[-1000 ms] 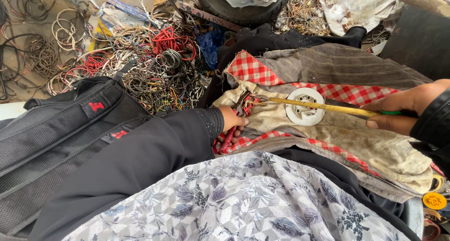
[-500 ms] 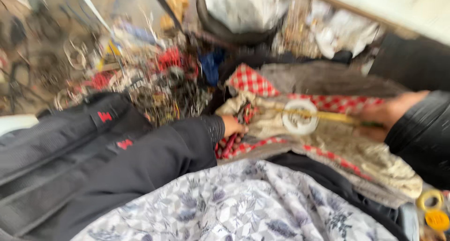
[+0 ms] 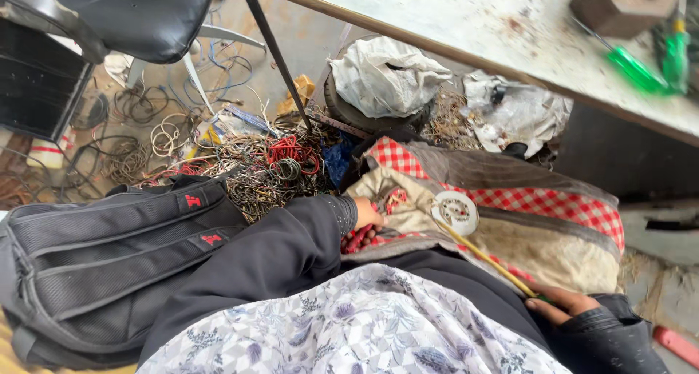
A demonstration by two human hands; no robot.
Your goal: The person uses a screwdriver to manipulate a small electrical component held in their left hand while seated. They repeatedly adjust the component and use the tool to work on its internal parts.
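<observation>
I'm looking down into a cluttered repair workshop. Tangled wire coils and scrap cable lie heaped on the bare concrete floor. A worn, stained desk carries green-handled screwdrivers and a wooden block. A black office chair, a crumpled plastic bag and dirty checked cloth lie around.

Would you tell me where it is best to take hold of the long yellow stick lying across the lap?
Probably at its lower end, from the right. The yellow stick slants down toward the right hand, which grips there; its upper tip sits by the white round part.
</observation>
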